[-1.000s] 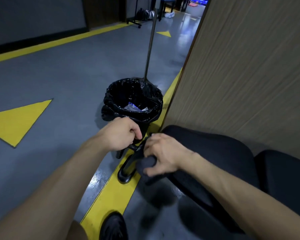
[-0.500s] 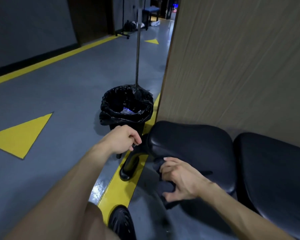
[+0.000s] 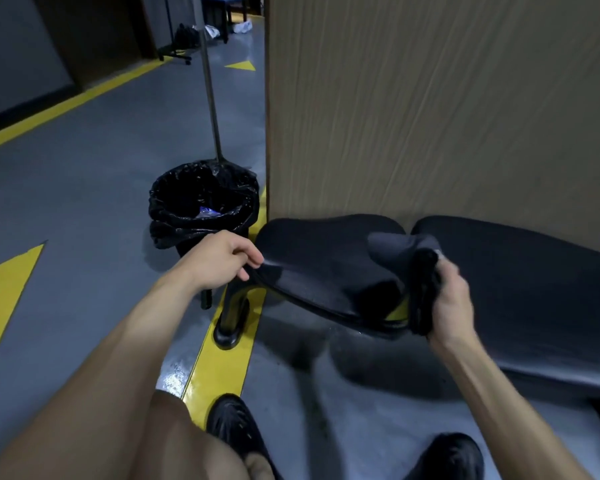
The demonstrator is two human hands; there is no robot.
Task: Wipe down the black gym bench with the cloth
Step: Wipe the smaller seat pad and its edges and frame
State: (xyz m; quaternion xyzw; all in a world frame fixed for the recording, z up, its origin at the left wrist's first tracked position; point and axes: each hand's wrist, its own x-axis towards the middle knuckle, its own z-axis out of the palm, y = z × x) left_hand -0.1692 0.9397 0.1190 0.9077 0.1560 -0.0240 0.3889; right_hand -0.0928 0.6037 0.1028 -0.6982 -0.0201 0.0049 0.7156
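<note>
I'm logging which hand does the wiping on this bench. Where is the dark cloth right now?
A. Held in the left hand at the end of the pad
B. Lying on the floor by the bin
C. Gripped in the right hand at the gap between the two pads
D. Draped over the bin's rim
C: the right hand grips the bunched dark cloth at the gap between the bench pads, while the left hand holds the pad's end.

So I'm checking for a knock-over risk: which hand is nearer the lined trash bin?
Left. The left hand grips the bench pad edge just beside the trash bin; the right hand holds the cloth farther right.
</note>
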